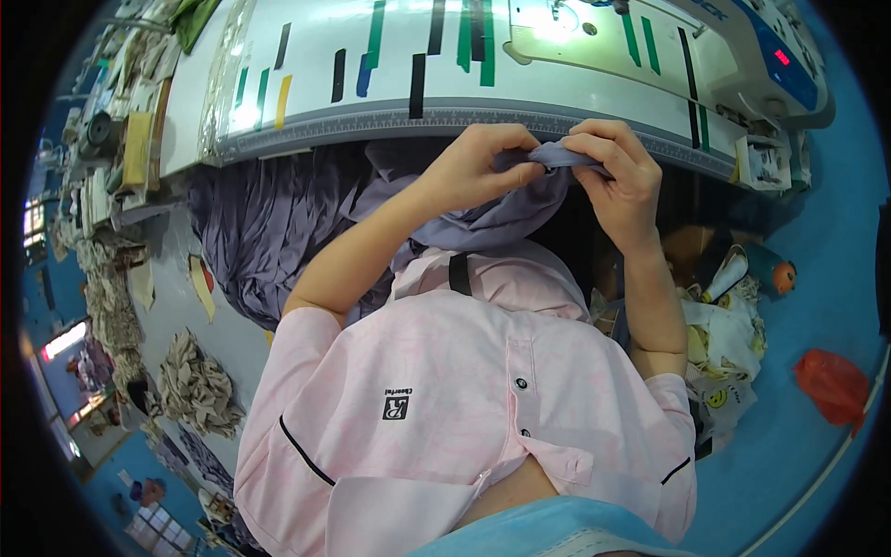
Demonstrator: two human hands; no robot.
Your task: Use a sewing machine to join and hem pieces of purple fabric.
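My left hand (484, 169) pinches an edge of grey-purple fabric (554, 156) between thumb and fingers, just in front of the table's near edge. Close beside it on the right, my right hand (620, 178) grips the same edge, its fingers bent over a folded part of the cloth. Between the two hands the fabric is bunched up. From there the cloth hangs down over my lap and spreads left into a large gathered heap (269, 232). The fingertips partly hide the held edge.
A ruler strip (371, 128) runs along the front of the white sewing table (316, 93), which bears green, black, blue and yellow tape strips. The sewing machine (784, 65) stands at the far right. Crumpled beige cloth (197, 382) lies left; a red bag (832, 388) lies right.
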